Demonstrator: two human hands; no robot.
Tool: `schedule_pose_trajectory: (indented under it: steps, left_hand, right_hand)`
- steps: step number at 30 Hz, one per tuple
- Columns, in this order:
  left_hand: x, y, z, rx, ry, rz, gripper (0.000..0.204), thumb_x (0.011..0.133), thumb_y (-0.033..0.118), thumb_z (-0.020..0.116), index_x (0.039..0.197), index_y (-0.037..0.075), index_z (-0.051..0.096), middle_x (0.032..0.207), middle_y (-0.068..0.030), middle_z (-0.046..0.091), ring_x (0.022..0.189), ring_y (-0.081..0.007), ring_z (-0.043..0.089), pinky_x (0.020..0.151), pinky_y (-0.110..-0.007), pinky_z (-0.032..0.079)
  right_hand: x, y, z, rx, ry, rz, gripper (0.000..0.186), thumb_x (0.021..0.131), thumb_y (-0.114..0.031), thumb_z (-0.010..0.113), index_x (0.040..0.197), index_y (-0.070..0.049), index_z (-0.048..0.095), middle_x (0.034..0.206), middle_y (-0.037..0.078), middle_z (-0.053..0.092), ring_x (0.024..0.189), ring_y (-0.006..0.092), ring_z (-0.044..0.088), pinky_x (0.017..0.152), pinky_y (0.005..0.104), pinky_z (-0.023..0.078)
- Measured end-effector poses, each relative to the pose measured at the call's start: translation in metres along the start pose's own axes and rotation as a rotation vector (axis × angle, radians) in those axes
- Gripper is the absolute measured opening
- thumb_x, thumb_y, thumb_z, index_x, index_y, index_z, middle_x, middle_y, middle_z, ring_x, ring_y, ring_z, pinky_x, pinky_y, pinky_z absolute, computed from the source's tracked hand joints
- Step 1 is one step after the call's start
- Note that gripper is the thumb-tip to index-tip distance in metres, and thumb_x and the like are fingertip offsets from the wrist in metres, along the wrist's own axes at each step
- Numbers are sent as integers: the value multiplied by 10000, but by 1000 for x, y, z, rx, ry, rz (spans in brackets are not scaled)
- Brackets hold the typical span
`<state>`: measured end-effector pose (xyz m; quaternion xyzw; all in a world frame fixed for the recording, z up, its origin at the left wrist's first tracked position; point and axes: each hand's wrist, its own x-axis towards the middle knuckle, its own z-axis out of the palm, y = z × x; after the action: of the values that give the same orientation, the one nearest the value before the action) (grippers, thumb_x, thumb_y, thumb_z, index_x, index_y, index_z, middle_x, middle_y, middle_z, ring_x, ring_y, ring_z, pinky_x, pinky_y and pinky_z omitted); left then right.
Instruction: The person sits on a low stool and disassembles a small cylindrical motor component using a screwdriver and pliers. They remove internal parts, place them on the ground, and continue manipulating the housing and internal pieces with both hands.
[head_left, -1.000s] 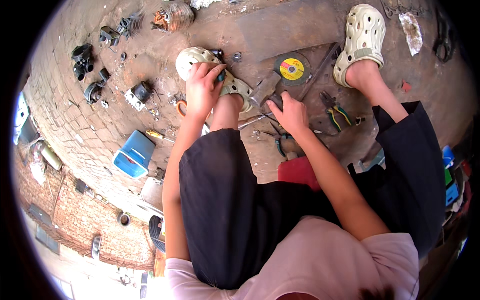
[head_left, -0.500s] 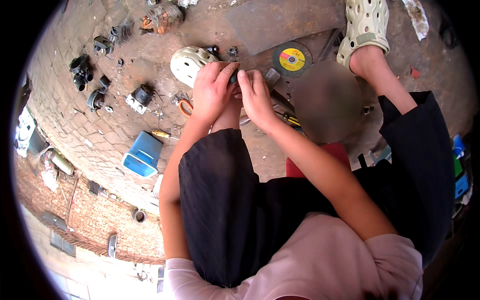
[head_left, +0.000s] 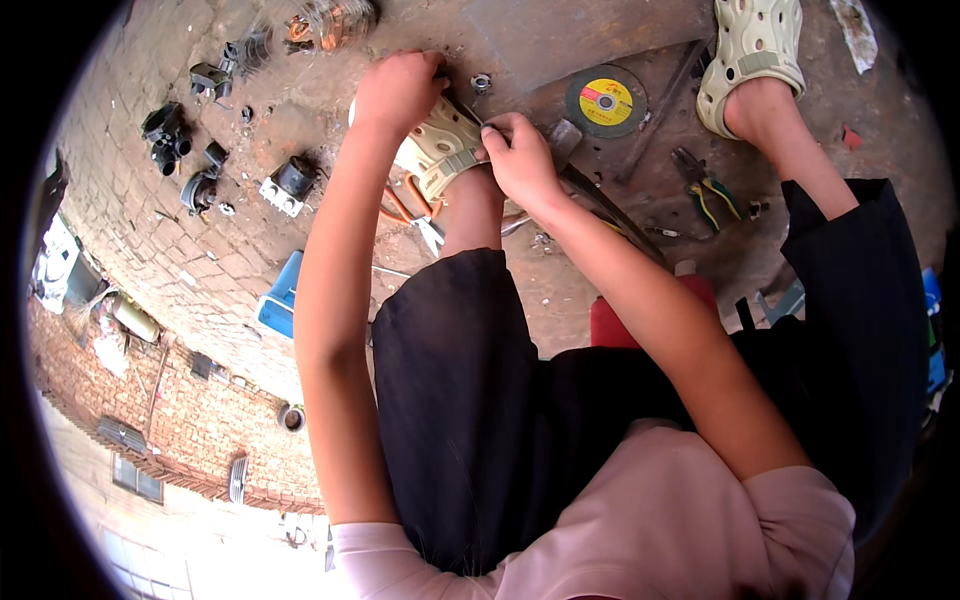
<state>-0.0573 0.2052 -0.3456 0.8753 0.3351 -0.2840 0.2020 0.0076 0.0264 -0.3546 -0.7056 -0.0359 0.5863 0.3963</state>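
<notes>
Brick paving and dusty ground point(head_left: 200, 260) stretch out under the seated person, littered with dark metal fittings point(head_left: 170, 140), a yellow-centred cutting disc point(head_left: 605, 102), green-handled pliers point(head_left: 705, 185) and a blue box point(head_left: 280, 300). Both hands meet just past the person's left foot, which wears a pale perforated clog point(head_left: 440, 145).

The left hand point(head_left: 398, 88) is curled down over the far side of that clog, fingers closed, though what sits beneath them is hidden; I cannot tell if it grips anything. The right hand point(head_left: 520, 155) is pinched shut at the fingertips on a small thin metal piece point(head_left: 478, 122), too small to identify, held right at the clog's edge. A small nut-like ring point(head_left: 482, 83) lies on the ground just beyond the two hands, nearer the right one. A dark hammer-like tool point(head_left: 575, 165) lies under the right wrist, its long axis running from near the disc back toward the person's lap.

The pinched piece sits between the two hands, touching or almost touching the clog. The other clog point(head_left: 755, 55) is well apart, up on the right.
</notes>
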Motion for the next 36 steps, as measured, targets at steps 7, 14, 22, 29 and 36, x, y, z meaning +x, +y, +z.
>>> schedule_pose_trajectory:
  steps: [7, 14, 22, 29, 36]
  left_hand:
    - [33, -38, 8, -235, -6, 0, 224, 806, 201, 692, 990, 72, 694, 871, -138, 697, 804, -316, 661, 736, -387, 510]
    - [20, -38, 6, -405, -15, -21, 223, 782, 216, 715, 965, 89, 714, 875, -149, 690, 813, -331, 653, 749, -394, 511]
    - [21, -46, 23, -566, 81, 12, 215, 790, 177, 712, 982, 82, 696, 876, -116, 705, 797, -287, 668, 744, -367, 515]
    - [22, -49, 24, -532, 33, -25, 202, 791, 181, 717, 960, 73, 689, 882, -105, 709, 790, -271, 672, 735, -357, 517]
    - [20, -44, 20, -546, 62, -54, 209, 785, 199, 728, 952, 75, 698, 859, -107, 707, 774, -264, 671, 725, -352, 517]
  right_hand:
    - [13, -14, 16, -47, -20, -30, 230, 931, -151, 550, 1043, 49, 572, 832, 134, 682, 751, 194, 678, 731, 332, 514]
    - [17, -19, 20, -185, 74, -117, 213, 921, -151, 550, 1007, 41, 581, 787, 122, 679, 751, 205, 683, 728, 333, 514]
    - [27, -30, 14, -92, 40, -76, 213, 909, -127, 538, 1042, 38, 547, 838, 143, 676, 724, 202, 698, 703, 331, 521]
    - [42, -31, 19, -47, 9, 2, 203, 859, -139, 552, 967, 32, 572, 851, 206, 677, 825, 323, 680, 765, 410, 517]
    - [39, -64, 43, -120, 78, 261, 326, 862, -109, 555, 1107, 91, 480, 1001, 283, 641, 1030, 408, 619, 879, 434, 499]
